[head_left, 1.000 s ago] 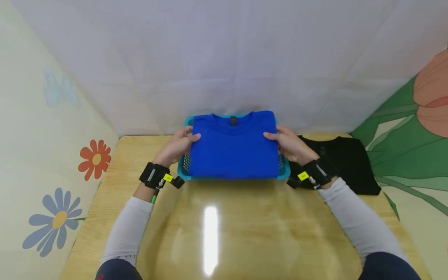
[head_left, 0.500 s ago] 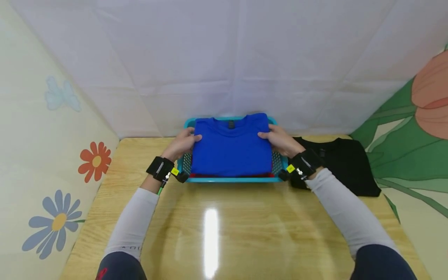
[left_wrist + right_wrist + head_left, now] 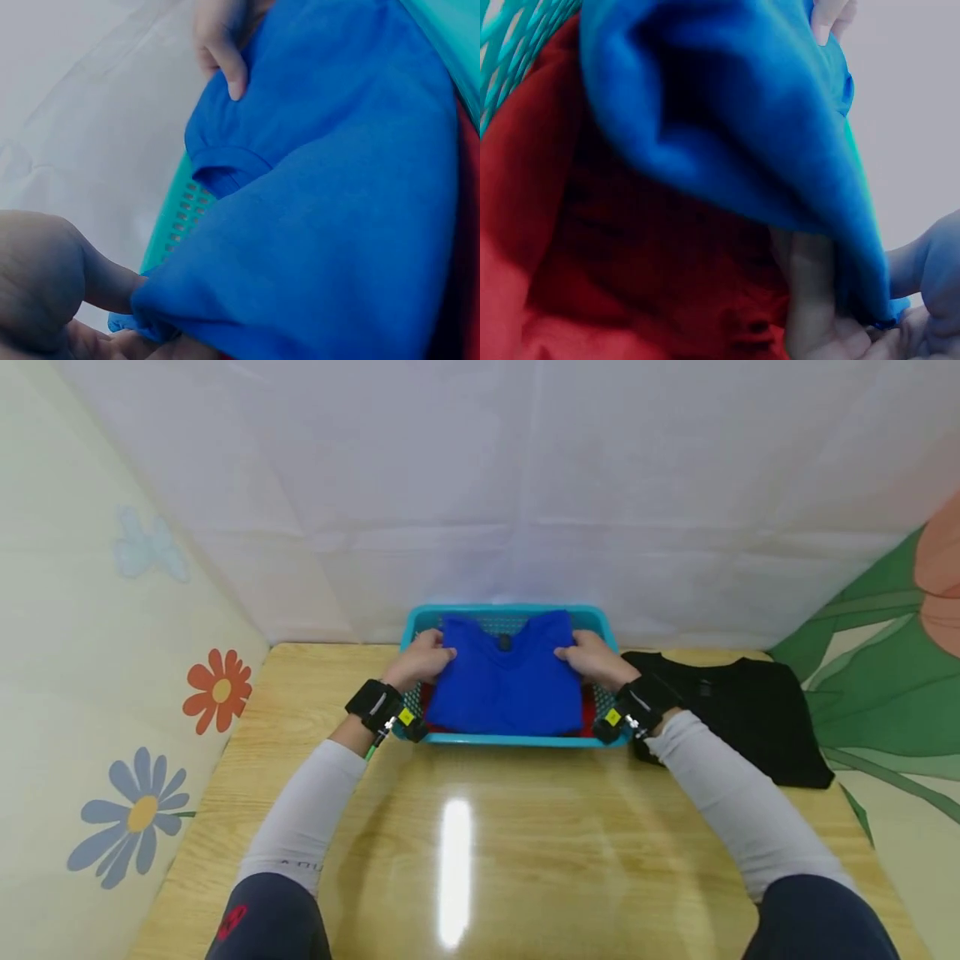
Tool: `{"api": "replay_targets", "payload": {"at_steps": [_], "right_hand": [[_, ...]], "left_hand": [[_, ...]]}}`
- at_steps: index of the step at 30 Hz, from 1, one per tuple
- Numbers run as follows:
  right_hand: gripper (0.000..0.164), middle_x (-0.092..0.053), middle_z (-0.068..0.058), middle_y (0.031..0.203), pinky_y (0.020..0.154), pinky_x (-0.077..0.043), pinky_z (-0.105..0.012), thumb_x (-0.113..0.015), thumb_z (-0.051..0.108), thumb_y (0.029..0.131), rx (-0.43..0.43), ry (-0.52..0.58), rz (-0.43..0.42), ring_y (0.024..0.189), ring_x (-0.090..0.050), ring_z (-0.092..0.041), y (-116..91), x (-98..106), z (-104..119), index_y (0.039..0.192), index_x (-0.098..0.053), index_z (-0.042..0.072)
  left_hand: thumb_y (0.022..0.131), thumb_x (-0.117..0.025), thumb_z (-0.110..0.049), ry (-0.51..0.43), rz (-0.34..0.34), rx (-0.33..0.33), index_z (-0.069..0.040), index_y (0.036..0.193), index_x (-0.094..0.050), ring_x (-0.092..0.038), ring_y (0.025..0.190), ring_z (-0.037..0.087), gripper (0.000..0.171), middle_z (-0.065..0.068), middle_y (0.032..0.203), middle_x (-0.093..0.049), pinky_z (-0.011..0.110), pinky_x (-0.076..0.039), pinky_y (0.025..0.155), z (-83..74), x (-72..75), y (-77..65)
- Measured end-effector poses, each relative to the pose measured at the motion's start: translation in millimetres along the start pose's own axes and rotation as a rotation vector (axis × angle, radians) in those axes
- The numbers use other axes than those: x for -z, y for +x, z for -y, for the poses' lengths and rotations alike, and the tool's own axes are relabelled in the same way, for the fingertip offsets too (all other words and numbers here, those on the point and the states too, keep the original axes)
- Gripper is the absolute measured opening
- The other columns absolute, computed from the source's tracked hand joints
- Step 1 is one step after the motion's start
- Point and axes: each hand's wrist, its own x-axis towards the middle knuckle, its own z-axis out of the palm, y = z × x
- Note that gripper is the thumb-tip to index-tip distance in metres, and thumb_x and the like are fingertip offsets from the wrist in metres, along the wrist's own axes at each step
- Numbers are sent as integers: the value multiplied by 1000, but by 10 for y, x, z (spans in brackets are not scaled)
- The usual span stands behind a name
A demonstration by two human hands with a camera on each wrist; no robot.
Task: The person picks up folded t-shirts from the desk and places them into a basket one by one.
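A folded blue T-shirt (image 3: 506,685) lies inside the turquoise basket (image 3: 517,741), its collar toward the back wall. My left hand (image 3: 422,658) pinches the shirt's left edge, thumb on top and fingers underneath. On the opposite edge my right hand (image 3: 596,658) holds it the same way. Between the hands the collar sags. Under the blue shirt a red garment (image 3: 532,225) fills part of the basket, mostly covered; in the right wrist view the blue cloth hangs over it with a fold gaping open.
A folded black T-shirt (image 3: 742,714) lies on the wooden table (image 3: 555,835) to the right of the basket, partly behind my right wrist. A white cloth wall (image 3: 375,527) stands close behind the basket. Painted walls flank the table.
The blue shirt has sunk lower into the basket, and its collar has dipped. Both hands have gone down with it and drawn somewhat closer together. More of the basket and red garment shows.
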Motion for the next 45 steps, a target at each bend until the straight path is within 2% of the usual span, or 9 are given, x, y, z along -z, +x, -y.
{"api": "replay_targets", "payload": {"at_steps": [5, 12, 18, 20, 25, 30, 34, 41, 45], "right_hand": [[55, -45, -29, 133, 80, -58, -42, -40, 19, 108, 0, -148, -23, 111, -57, -37, -41, -39, -11, 153, -22, -8], [24, -40, -12, 85, 57, -46, -33, -41, 16, 105, 56, -341, -35, 62, -46, -20, -22, -129, 50, 111, -42, -7], [17, -35, -9, 82, 55, -47, -36, -36, 9, 99, 49, -443, 23, 59, -40, -17, 2, -135, 79, 107, -41, -5], [8, -32, -6, 77, 52, -47, -35, -36, 7, 98, 46, -493, 36, 55, -37, -17, 21, -142, 82, 93, -40, 2], [27, -41, -5, 67, 45, -51, -32, -46, 6, 96, -10, -667, 12, 45, -53, -17, 76, -200, 111, 71, -37, 13], [13, -65, -24, 97, 61, -58, -38, -54, 9, 94, -55, -814, -48, 71, -71, -30, 65, -300, 153, 83, -57, 2], [14, -66, -29, 114, 79, -55, -44, -59, 12, 91, -40, -888, -91, 96, -66, -36, 61, -364, 163, 92, -66, -1], [10, -69, -27, 83, 48, -57, -33, -58, 1, 90, -61, -839, -137, 54, -70, -25, 74, -321, 209, 82, -64, -2], [9, -66, -30, 83, 44, -54, -28, -56, -1, 90, -19, -804, -92, 45, -67, -20, -8, -184, 272, 82, -60, -2]], "left_hand": [[106, -46, -15, 71, -4, 29, 6, 155, -22, -50, 129, 36, 59, 24, 152, -36, 48, -55, 94, 57, -66, 41], [99, -40, -7, 144, -4, 69, 8, 154, -19, -49, 102, 33, 60, 23, 135, -39, 44, -52, 84, 96, -29, -10], [97, -41, -5, 195, 38, 124, 7, 153, -18, -43, 121, 38, 62, 24, 145, -33, 57, -47, 103, 88, -4, 22], [96, -42, -5, 276, 46, 131, 9, 148, -27, -47, 117, 37, 56, 23, 137, -39, 53, -52, 97, 87, -4, 68], [94, -45, -4, 558, 62, 118, 8, 126, -47, -58, 92, 28, 35, 19, 117, -50, 34, -57, 65, 65, -21, 189], [93, -48, -4, 762, 40, 116, 6, 109, -57, -70, 69, 28, 21, 23, 107, -60, 32, -58, 55, 13, -85, 166], [95, -52, -9, 879, -18, 123, 4, 113, -63, -71, 87, 29, 25, 23, 118, -64, 39, -60, 72, 2, -134, 74], [94, -55, -5, 829, -113, 150, 2, 104, -64, -73, 73, 26, 16, 21, 102, -69, 32, -60, 60, -50, -51, -26], [90, -57, -3, 833, -143, 34, -1, 95, -61, -65, 72, 22, 7, 16, 95, -66, 32, -53, 55, -100, 9, -130]]}}
